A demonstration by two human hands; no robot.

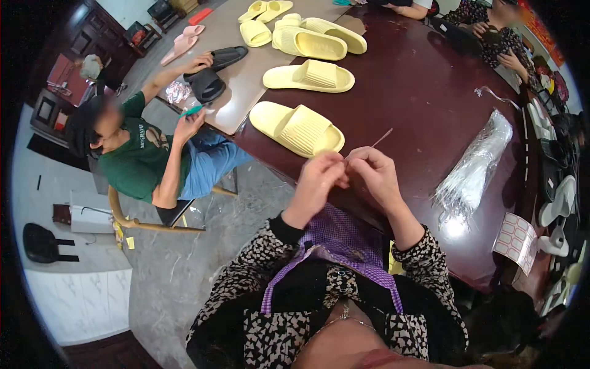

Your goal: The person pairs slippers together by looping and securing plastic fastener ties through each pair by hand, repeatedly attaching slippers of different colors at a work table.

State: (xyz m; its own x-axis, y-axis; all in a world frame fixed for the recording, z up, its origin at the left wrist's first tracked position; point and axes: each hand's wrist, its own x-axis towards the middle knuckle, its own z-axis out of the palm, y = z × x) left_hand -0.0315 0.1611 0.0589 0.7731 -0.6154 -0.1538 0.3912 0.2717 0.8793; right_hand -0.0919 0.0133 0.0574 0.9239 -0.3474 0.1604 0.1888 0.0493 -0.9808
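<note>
My left hand (pixel 319 181) and my right hand (pixel 376 175) meet at the near edge of a dark red table (pixel 424 80), fingertips pinched together on a thin pale strand (pixel 380 138) that sticks up and away from my right fingers. Just beyond my left fingertips lies a pale yellow slide sandal (pixel 296 127), its heel close to my hand. What else sits between my fingers is too small to tell. A purple checked apron (pixel 344 237) covers my lap.
More yellow sandals (pixel 309 76) lie further back. A clear bag of thin plastic strands (pixel 473 172) and a sheet of red-edged labels (pixel 516 240) rest to the right. A seated person in a green shirt (pixel 138 163) handles black sandals (pixel 212 71) on my left; others sit across the table.
</note>
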